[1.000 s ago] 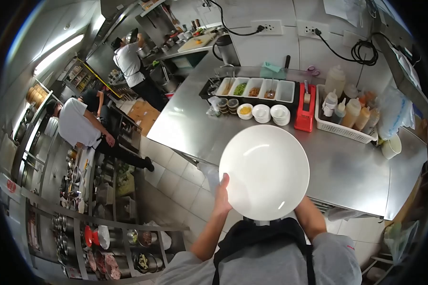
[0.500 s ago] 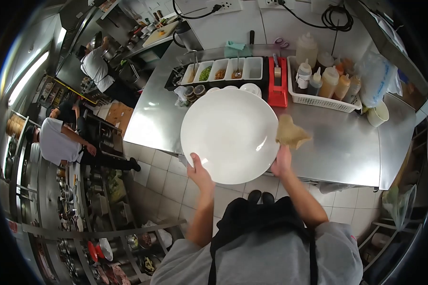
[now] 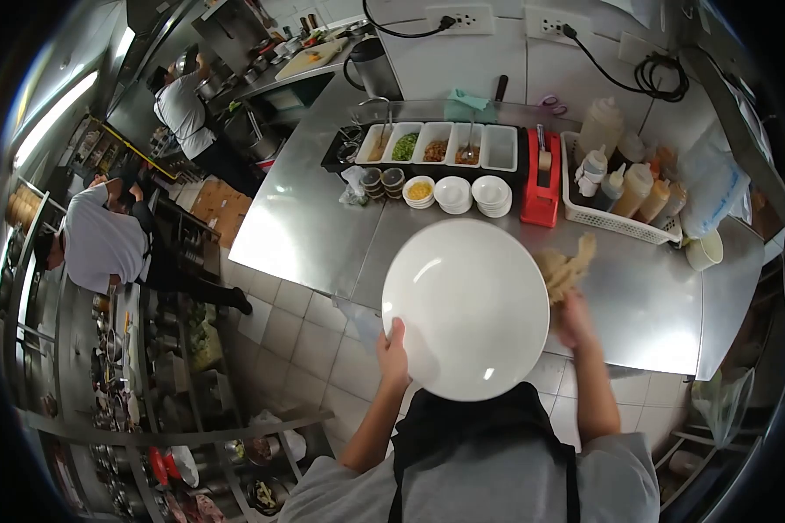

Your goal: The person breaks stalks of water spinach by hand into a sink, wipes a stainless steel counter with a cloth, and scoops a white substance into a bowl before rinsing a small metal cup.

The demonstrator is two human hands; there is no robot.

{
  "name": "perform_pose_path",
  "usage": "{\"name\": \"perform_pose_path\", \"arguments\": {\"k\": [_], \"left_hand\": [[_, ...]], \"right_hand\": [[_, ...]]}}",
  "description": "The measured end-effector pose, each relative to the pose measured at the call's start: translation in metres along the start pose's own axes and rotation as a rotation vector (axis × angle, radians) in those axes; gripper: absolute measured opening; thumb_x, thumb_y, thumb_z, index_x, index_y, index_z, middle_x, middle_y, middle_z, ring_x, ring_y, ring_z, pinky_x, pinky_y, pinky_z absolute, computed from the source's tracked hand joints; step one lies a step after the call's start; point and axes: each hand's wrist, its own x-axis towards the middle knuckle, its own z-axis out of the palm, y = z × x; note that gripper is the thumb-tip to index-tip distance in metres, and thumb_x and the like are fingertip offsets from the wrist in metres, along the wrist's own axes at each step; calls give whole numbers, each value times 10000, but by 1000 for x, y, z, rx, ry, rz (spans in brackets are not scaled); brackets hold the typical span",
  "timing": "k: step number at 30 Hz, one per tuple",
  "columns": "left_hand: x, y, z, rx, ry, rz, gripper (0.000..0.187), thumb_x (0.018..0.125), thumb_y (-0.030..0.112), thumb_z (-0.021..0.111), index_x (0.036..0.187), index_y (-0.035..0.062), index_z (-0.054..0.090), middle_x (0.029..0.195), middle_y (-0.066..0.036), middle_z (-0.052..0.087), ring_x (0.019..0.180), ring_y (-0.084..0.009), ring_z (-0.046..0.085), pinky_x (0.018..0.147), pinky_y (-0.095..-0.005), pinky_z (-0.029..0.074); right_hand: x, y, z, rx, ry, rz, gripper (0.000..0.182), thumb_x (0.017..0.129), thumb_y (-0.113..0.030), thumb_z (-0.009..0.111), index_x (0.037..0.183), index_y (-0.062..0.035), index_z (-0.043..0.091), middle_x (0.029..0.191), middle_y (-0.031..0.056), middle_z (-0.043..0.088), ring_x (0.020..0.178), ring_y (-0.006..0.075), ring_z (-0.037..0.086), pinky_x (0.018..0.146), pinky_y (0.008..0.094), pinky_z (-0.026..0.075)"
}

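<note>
A large white plate [image 3: 467, 309] is held up in front of my body, over the front edge of the steel counter [image 3: 323, 235]. My left hand [image 3: 393, 353] grips its lower left rim, thumb on top and the other fingers hidden beneath. To the right of the plate, my right hand [image 3: 574, 321] is closed on a tan cloth [image 3: 569, 266], slightly blurred by motion. The cloth is bunched and sticks up from the fingers beside the plate's right rim.
Behind the plate stand stacked small white bowls [image 3: 453, 195], a black rack with white topping trays [image 3: 500, 148], a red dispenser [image 3: 542, 179] and a white basket [image 3: 624, 225] of squeeze bottles. Two co-workers stand at the left, one near the shelves [image 3: 105, 235]. A steel jug [image 3: 377, 68] sits at the back.
The plate has come closer to my body and lower in view, uncovering the small bowls. My right hand and the cloth have moved slightly away from the rim. A co-worker at left has raised an arm.
</note>
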Motion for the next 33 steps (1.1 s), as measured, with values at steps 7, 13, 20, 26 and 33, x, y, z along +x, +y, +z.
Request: {"name": "perform_pose_path", "arguments": {"k": [7,13,20,26,33], "left_hand": [[22,10,-34,184,4,78,412,921,294,475,1044,-97,519,924,-128,593,818,-168,557,688,-285,461],[75,15,-55,97,153,163,400,929,243,446,1062,-132,484,979,-161,579,849,-196,549,762,-312,447],[133,22,-97,31,228,198,443,927,245,438,1158,-133,414,1097,-205,525,948,-262,541,798,-327,450],[168,40,-114,140,265,140,544,942,348,363,1269,-84,307,1198,-215,462,1076,-302,475,927,-363,369],[148,85,-106,518,302,219,594,933,459,315,1284,-19,291,1042,-195,534,905,-282,565,723,-322,463]], "right_hand": [[38,-40,-98,-1534,473,-677,435,903,-241,438,1298,-64,391,1315,208,389,1235,391,333,974,441,340],[49,28,-71,-1819,650,-518,477,899,-438,393,1339,-257,366,1457,69,186,1307,427,153,1007,621,97],[50,24,-65,-1817,635,-502,473,889,-394,429,1339,-262,364,1458,59,187,1299,437,160,1004,624,99],[56,30,-71,-1847,674,-547,473,880,-356,452,1336,-264,368,1455,59,199,1291,445,177,993,628,128],[59,49,-28,-1842,800,-334,515,860,-324,482,1349,-249,343,1455,98,184,1283,479,161,999,624,138]]}}
